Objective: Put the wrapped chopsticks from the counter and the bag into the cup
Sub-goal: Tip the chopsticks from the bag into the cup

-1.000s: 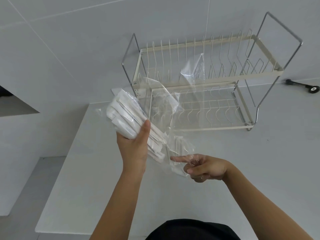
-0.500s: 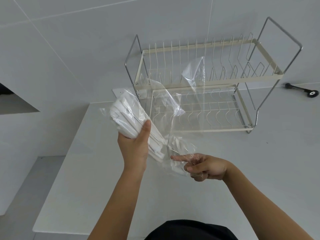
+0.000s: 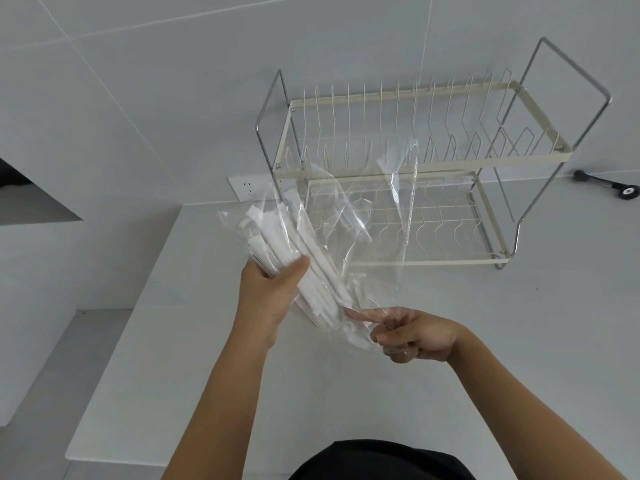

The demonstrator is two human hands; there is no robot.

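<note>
My left hand (image 3: pixel 270 292) grips a bundle of several white paper-wrapped chopsticks (image 3: pixel 277 233) through a clear plastic bag (image 3: pixel 346 209), holding it above the white counter (image 3: pixel 450 341). The bundle slants from upper left down to lower right. My right hand (image 3: pixel 412 334) pinches the lower end of the bag, its index finger stretched toward the chopstick ends. The loose upper part of the bag billows up in front of the dish rack. No cup is in view.
A cream two-tier wire dish rack (image 3: pixel 415 161) stands on the counter against the grey tiled wall. A wall socket (image 3: pixel 247 187) sits to its left. A black tool (image 3: pixel 609 183) lies at far right. The counter's left edge drops to the floor.
The bundle in the bag has tilted a little, its top leaning further right. Both hands keep their hold and stay almost in place.
</note>
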